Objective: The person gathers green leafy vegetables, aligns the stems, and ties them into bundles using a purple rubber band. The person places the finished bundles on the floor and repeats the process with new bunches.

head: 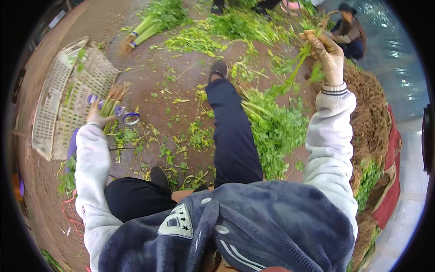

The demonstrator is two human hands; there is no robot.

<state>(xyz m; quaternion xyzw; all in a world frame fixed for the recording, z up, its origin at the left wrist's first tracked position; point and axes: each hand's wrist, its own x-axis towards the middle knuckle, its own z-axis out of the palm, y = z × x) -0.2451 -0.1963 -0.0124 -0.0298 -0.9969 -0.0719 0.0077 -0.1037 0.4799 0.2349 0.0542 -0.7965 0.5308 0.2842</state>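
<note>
My left hand [97,117] is wrapped around a small bunch of celery stalks [108,108] whose brown roots point away from me. Purple tape [119,111] shows beside that bunch, and a tape roll [132,118] lies just right of it. Up at the right, my right hand [326,51], dirty at the fingers, pinches a single celery plant [301,58] with its root end up and its leaves hanging down to the left. Below it, a loose heap of celery [278,125] rests on the ground beside my leg.
A white perforated plastic crate [56,98] sits at the left. Two taped celery bundles [149,29] lie ahead, near more loose celery [238,25]. Brown roots [368,112] are piled at the right against plastic sheeting [404,85]. A person [350,34] crouches at the far right.
</note>
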